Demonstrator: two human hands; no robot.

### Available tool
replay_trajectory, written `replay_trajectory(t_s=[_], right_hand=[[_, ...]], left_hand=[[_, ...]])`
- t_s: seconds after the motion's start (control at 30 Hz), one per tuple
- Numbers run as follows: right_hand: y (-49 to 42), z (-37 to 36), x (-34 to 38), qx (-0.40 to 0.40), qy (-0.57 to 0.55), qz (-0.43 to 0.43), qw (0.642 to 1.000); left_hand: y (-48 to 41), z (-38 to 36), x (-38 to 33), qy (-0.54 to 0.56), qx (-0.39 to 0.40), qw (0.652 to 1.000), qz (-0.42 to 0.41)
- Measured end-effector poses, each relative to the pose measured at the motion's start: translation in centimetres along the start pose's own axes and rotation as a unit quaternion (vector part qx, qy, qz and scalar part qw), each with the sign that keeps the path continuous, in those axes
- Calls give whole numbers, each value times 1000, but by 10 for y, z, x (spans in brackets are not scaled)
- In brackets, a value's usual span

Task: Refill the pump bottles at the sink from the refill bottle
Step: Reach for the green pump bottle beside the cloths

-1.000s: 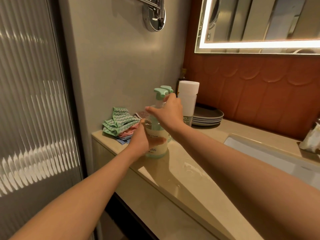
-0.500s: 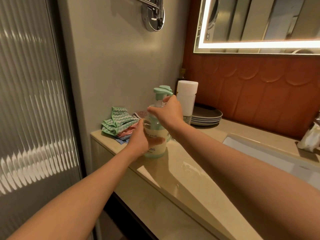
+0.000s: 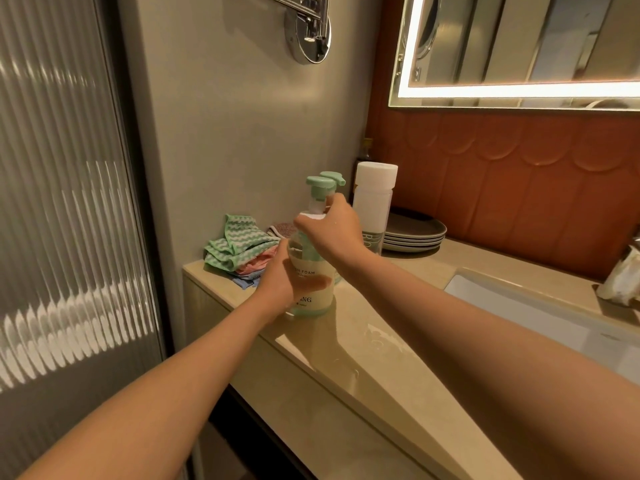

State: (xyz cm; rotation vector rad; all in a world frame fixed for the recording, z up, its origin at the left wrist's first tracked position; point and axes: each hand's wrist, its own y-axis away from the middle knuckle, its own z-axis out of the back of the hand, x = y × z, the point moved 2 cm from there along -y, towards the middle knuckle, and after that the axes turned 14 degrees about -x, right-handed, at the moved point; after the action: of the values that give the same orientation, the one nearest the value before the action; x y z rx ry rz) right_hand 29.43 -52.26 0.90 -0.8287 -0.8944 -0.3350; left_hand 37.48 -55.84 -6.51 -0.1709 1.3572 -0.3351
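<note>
We see a mint-green pump on the pale yellowish pump bottle, a green-and-white zigzag cloth, and rust-orange scalloped wall tiles.

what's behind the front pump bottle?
A second pump bottle: only its green head shows, the body mostly covered by the front bottle and the right hand. Farther back, a white-capped bottle.

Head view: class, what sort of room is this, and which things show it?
Probably a bathroom vanity: a sink sunk into a beige counter, a lit mirror on the wall above, and a foam pump bottle beside folded cloths.
</note>
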Motion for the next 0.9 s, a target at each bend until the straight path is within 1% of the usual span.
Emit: replay_trajectory(t_s=[0.13,0.33,0.5,0.6,0.67,0.8,0.9], right_hand=[[3,0,2,27,-15,-8,999],[-4,7,-3,-21,17,-22,999],[-2,6,0,13,-26,0,1000],[2,5,2,33,-51,-1,998],[2,5,1,20,-43,-10,999],[-2,8,-1,-30,9,-9,999],[-1,9,-1,-10,-11,-13,1000]], left_hand=[[2,0,-2,-3,-3,1000,-13],[2,-1,-3,14,-12,1000,7],[4,2,-2,15,0,1000,-1],[6,1,-4,10,-3,1000,-11],[7,1,-5,3,-7,1000,-16],[9,1,-7,6,-6,1000,-7],[8,2,-5,4,-3,1000,-8]])
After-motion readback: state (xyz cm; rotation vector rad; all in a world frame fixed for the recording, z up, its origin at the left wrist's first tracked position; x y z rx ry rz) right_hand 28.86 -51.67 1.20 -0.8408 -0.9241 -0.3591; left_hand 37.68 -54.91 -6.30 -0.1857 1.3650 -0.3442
